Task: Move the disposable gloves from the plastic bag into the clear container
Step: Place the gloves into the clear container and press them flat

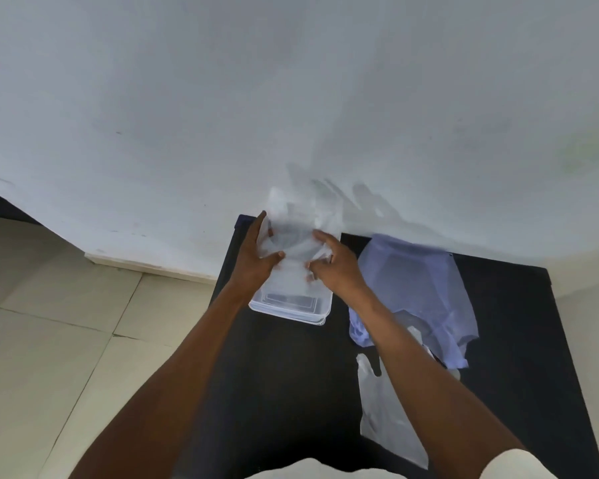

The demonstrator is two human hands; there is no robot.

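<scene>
A clear rectangular container [291, 307] sits on the black table [284, 368] near its far left corner, against the white wall. Both my hands hold a thin, see-through disposable glove [296, 219] over the container's far end; it stands up against the wall. My left hand [258, 257] grips the glove's left side, thumb pressed on it. My right hand [332, 262] pinches its right side. A bluish translucent plastic bag [419, 292] lies crumpled to the right of the container. A white plastic bag or glove [388, 416] lies flat nearer me, beside my right forearm.
The white wall [291, 98] rises directly behind the table. Pale floor tiles [66, 323] lie to the left, below the table's left edge. The table's right edge [567, 340] is past the bluish bag.
</scene>
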